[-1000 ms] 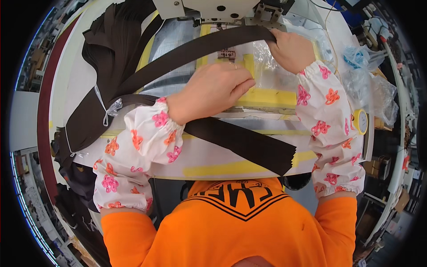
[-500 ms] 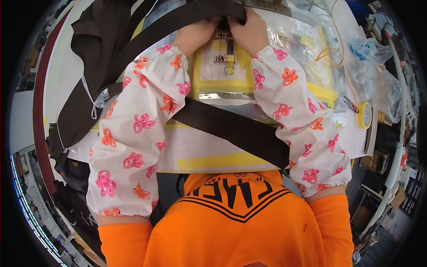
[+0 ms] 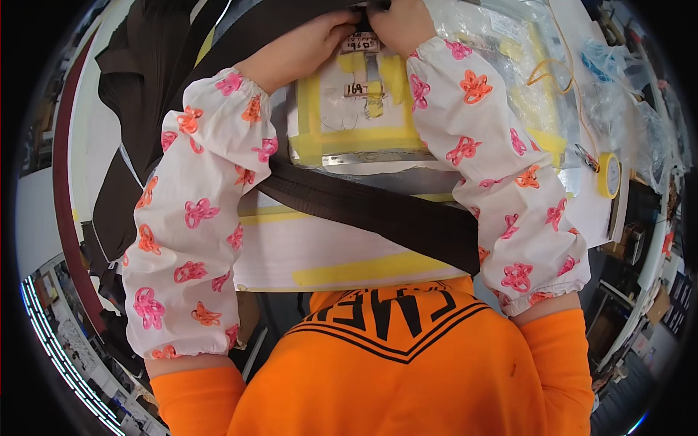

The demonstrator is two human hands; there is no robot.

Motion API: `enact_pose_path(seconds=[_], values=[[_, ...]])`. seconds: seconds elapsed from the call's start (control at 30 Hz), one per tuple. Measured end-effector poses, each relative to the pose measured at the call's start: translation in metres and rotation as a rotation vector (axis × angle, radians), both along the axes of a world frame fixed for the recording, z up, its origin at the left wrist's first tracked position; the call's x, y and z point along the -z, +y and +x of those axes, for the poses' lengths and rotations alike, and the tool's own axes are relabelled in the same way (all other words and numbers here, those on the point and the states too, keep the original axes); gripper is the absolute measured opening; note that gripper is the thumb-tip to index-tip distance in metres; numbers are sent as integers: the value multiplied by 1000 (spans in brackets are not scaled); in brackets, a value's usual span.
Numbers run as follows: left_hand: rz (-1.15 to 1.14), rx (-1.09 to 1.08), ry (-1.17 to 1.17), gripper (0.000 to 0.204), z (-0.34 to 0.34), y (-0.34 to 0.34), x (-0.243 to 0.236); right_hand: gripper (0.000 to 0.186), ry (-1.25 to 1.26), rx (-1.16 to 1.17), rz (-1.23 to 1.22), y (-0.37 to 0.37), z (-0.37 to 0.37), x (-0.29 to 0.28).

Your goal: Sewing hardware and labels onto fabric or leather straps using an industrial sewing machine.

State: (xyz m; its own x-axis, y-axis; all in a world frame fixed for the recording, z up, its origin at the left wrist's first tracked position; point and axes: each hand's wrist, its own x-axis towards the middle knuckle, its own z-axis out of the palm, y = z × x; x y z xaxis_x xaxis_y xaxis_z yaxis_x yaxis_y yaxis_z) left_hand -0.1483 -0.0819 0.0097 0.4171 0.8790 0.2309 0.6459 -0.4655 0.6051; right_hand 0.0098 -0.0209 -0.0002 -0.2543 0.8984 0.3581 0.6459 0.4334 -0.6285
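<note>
Black strap (image 3: pixel 254 29) cropped above, left grip (image 3: pixel 305 51), right grip (image 3: pixel 398 27), contact unclear

We see a flat, matte, dark brown strip (image 3: pixel 251 33) bowed in a smooth arc toward the far side of the tabletop (image 3: pixel 265 258), its topmost stretch out of our view. Along the tabletop's left edge we have a thick bundle (image 3: pixel 138 80) of similar dark strips, layered and creased. Another dark length (image 3: pixel 385 218) lies flat, slanting toward the near edge, its lower end hidden.
</note>
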Motion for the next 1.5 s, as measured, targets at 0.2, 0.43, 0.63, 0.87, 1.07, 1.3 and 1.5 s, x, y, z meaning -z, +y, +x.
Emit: enact_pose_path(seconds=[0.2, 0.43, 0.63, 0.87, 1.07, 1.3, 1.5], values=[[22, -50, 278, 28, 10, -7, -17, 28, -50, 41, -37, -3, -1, -1], [269, 119, 249, 30, -6, -5, 0, 27, 37, -12, 13, -4, 3, 4], [80, 131, 194, 33, -8, -7, -8, 29, 182, 12, 49, -5, 4, 8], [159, 215, 181, 30, -18, -5, -9, 46, 219, -186, 13, -46, 14, 1], [100, 194, 156, 24, -15, -4, -12, 42, -51, -306, 166, -52, 23, 4], [51, 84, 295, 16, -3, -29, -39, 40, -826, -92, 355, -63, -5, -16], [498, -26, 604, 35, 1, -40, -54, 36, -692, -121, 394, -63, 1, -16]])
